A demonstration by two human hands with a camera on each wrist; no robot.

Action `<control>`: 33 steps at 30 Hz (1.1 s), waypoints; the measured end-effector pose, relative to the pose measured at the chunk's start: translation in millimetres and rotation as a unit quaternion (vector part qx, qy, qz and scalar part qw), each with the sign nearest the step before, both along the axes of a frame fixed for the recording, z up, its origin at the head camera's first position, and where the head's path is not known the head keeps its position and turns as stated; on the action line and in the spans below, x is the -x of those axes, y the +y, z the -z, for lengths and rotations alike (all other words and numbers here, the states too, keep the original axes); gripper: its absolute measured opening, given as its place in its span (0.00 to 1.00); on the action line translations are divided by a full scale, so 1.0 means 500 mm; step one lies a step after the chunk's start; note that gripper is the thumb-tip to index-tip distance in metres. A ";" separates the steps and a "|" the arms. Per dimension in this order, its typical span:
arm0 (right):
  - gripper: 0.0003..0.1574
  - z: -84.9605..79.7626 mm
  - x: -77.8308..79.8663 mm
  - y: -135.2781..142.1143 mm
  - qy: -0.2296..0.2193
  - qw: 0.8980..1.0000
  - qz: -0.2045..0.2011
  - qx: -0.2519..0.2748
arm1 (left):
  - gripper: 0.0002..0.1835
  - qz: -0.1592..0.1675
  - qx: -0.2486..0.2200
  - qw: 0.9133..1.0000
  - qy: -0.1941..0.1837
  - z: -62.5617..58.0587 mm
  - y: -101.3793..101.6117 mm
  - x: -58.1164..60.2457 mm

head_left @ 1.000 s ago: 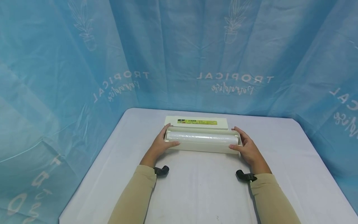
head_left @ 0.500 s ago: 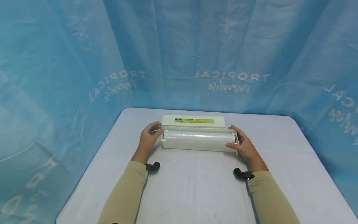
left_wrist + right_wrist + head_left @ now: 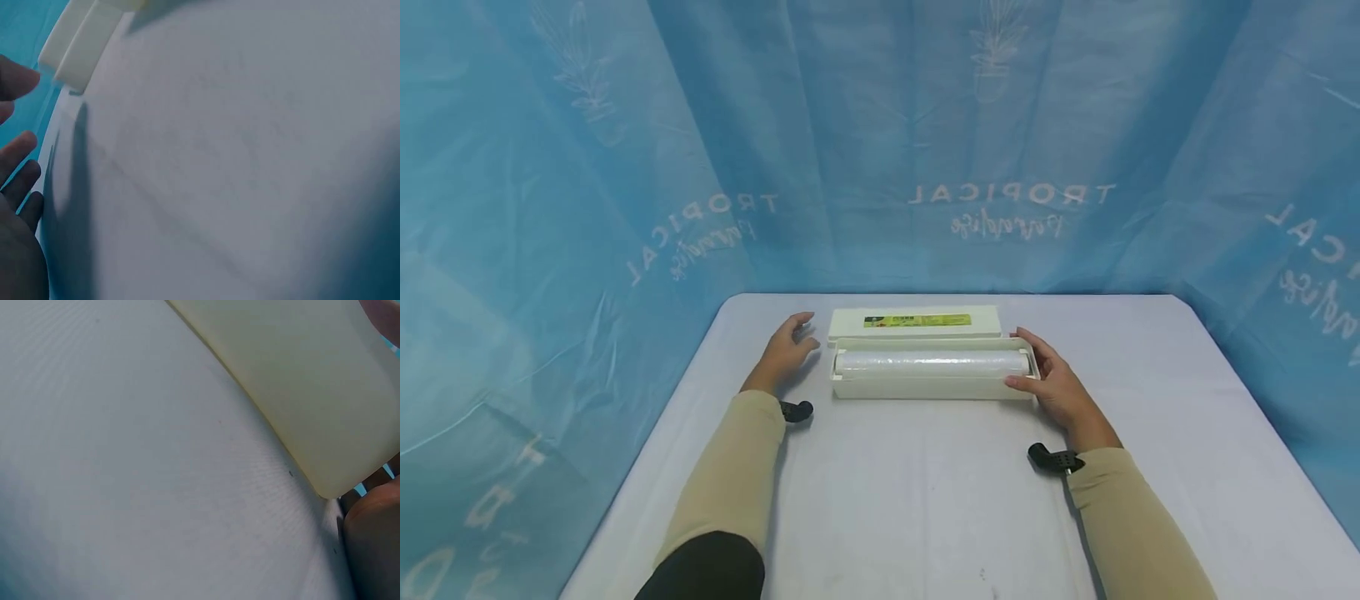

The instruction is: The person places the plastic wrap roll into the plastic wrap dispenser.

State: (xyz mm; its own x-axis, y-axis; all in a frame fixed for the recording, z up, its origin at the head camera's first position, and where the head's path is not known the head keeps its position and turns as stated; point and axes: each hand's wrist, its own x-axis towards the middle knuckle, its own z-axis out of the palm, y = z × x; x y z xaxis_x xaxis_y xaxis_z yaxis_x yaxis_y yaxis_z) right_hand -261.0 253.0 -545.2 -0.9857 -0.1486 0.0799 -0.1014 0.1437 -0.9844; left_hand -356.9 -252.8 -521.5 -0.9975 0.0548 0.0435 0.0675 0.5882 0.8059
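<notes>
A white cling film box point(image 3: 925, 387) stands uncovered on the table, with a shiny roll of cling film point(image 3: 932, 362) lying inside it. My right hand point(image 3: 1060, 392) grips the box's right end, thumb on the front wall and fingers round the far side. Just behind the box lies its white lid point(image 3: 917, 323), with a yellow-green label on top. My left hand point(image 3: 784, 354) is off to the left of both, fingers loosely bent and holding nothing. In the left wrist view, white plastic ends point(image 3: 87, 47) show beyond the fingertips point(image 3: 22, 147).
The white-clothed table point(image 3: 910, 500) has rounded far corners. Blue printed curtains point(image 3: 880, 150) hang behind it and on both sides. A black wrist camera point(image 3: 796, 412) sits on the left wrist and another black wrist camera point(image 3: 1052, 459) on the right.
My left hand has let go of the box's left end and moved away to the left and back. My right hand keeps its grip on the right end. The box now sits straighter.
</notes>
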 end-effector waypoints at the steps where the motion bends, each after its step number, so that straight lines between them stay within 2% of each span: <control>1: 0.64 0.003 0.000 0.001 0.000 1.000 -0.001 0.002 | 0.34 0.008 0.014 1.000 -0.013 0.003 0.005 0.005; 4: 0.64 0.011 -0.001 0.005 0.002 1.000 -0.001 0.008 | 0.38 0.035 0.036 0.998 -0.036 0.005 0.019 0.019; 9: 0.63 0.012 0.000 0.001 0.002 1.000 0.000 0.018 | 0.45 0.082 0.064 0.993 -0.049 0.002 0.029 0.040; 15: 0.64 0.012 0.004 -0.009 -0.006 1.000 0.000 0.024 | 0.54 0.098 0.094 0.990 -0.045 0.012 0.035 0.060; 23: 0.64 0.018 0.012 -0.006 -0.001 1.000 0.003 0.013 | 0.61 0.133 0.139 0.981 -0.028 0.009 0.065 0.077; 29: 0.65 0.013 0.015 -0.002 -0.007 1.000 0.010 0.003 | 0.57 0.151 0.129 0.980 -0.004 0.012 0.083 0.090; 33: 0.64 0.012 0.012 0.007 -0.003 1.000 0.020 0.005 | 0.51 0.151 0.094 0.984 0.006 0.014 0.091 0.099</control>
